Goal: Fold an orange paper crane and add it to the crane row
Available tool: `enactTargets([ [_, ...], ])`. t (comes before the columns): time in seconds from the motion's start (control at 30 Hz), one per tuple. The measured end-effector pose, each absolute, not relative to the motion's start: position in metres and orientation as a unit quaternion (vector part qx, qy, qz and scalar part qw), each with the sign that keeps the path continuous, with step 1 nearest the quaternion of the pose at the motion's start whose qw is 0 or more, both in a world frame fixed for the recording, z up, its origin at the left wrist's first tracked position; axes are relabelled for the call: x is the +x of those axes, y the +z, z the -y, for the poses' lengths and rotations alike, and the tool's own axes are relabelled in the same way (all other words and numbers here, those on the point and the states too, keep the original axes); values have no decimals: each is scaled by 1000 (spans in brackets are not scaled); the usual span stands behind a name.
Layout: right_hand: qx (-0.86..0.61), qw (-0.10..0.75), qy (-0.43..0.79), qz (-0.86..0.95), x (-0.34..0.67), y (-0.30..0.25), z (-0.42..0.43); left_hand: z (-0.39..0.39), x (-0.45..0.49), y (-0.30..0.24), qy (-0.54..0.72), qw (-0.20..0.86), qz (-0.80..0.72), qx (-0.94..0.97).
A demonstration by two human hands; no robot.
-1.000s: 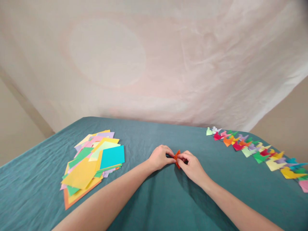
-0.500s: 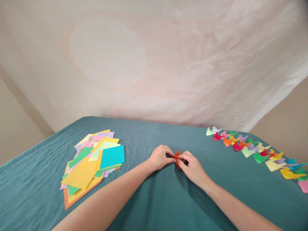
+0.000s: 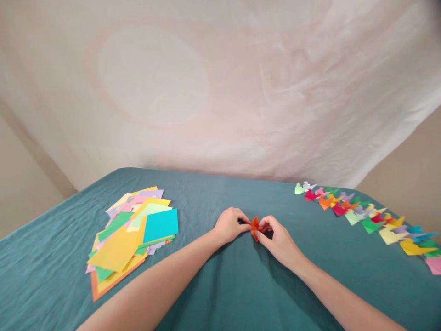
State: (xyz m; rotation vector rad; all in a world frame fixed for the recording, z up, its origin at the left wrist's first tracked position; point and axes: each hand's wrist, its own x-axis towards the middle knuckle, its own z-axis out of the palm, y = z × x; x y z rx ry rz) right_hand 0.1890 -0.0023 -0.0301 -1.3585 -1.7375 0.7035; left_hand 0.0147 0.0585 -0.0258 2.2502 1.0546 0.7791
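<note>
A small folded piece of orange origami paper (image 3: 254, 228) stands between my two hands near the middle of the table. My left hand (image 3: 230, 225) pinches its left side between thumb and fingers. From the right, my right hand (image 3: 274, 235) has thumb and fingertips closed on its other side. Parts of the orange paper rise above and drop below the fingertips, and its exact folds are too small to make out.
Loose square sheets in many colours lie heaped at the left, a blue sheet (image 3: 161, 225) on top. Along the right edge runs a row of folded paper birds (image 3: 372, 225). A blue-green cloth (image 3: 213, 188) covers the table, with a pale hanging sheet (image 3: 234, 92) behind.
My right hand has shifted slightly right, its fingers parting a little from the left hand's. More of the orange paper shows between them.
</note>
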Motion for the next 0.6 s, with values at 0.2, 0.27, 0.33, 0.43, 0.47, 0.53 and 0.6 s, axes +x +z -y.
enactTargets([
  [0.2,-529,386,297,695,199,-27,1,-60,18,-27,285,268,-411,823],
  [0.27,-533,392,284,694,200,-30,0,-61,19,-27,282,270,-413,823],
  [0.33,-537,394,263,698,200,-32,-2,-63,20,-27,277,273,-415,822],
  [0.43,-538,387,234,711,199,-34,-5,-64,21,-27,271,277,-418,822],
  [0.47,-536,383,227,717,199,-33,-5,-64,21,-27,270,278,-419,822],
  [0.53,-530,373,219,729,199,-32,-5,-64,21,-27,268,279,-417,822],
  [0.6,-524,368,212,738,199,-30,-5,-63,20,-26,266,282,-410,826],
])
